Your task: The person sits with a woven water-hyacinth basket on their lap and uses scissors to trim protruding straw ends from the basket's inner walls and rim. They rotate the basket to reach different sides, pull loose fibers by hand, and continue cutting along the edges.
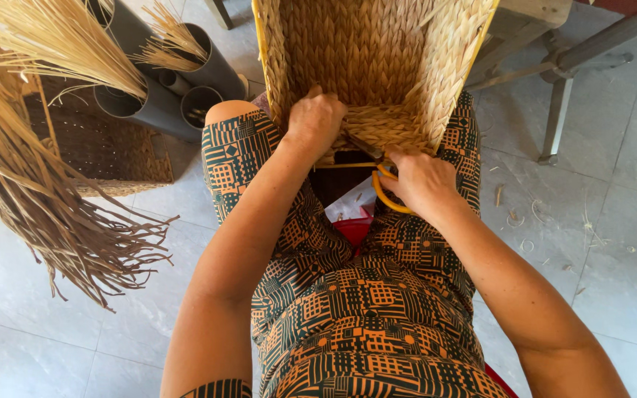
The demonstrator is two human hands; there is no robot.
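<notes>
Right hand (423,180) holds scissors (377,173) against woven basket (363,59).

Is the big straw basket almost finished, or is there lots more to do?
Nearly done, it seems. The woven straw basket already has full braided walls. Right now the left hand presses its lower edge while the right hand works yellow-handled scissors there, seemingly trimming ends. Left to do: probably tidying that edge. The loose dried straw bundle hangs unused beside a smaller woven basket.
</notes>
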